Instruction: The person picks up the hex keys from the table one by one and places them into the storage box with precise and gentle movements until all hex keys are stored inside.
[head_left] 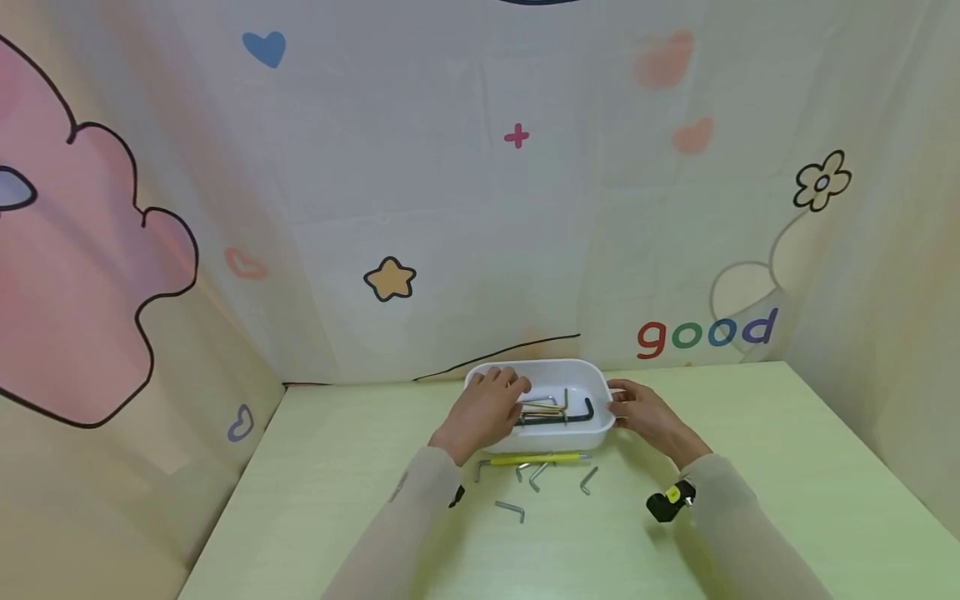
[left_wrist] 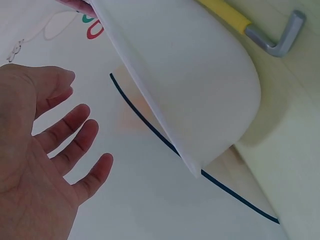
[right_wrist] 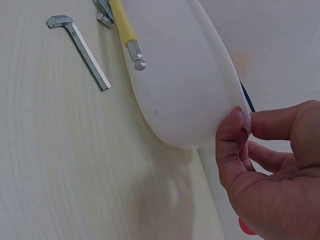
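A white plastic tub [head_left: 547, 441] stands at the back of the table, holding a black hex key [head_left: 576, 418] and several gold and silver ones. My right hand [head_left: 647, 414] pinches the tub's right rim between thumb and fingers, as the right wrist view shows closely. Over the tub's left side hovers my left hand [head_left: 483, 408], hiding part of the contents. In the left wrist view this hand [left_wrist: 50, 150] has loosely bent, spread fingers, with nothing between them, apart from the tub wall [left_wrist: 200, 85].
Along the tub's front lies a yellow-sleeved hex key [head_left: 536, 458] with bare metal ends. Small silver hex keys lie nearer me, among them one at the front [head_left: 512, 507] and one to the right [head_left: 588, 481]. A printed curtain [head_left: 465, 208] hangs directly behind the table.
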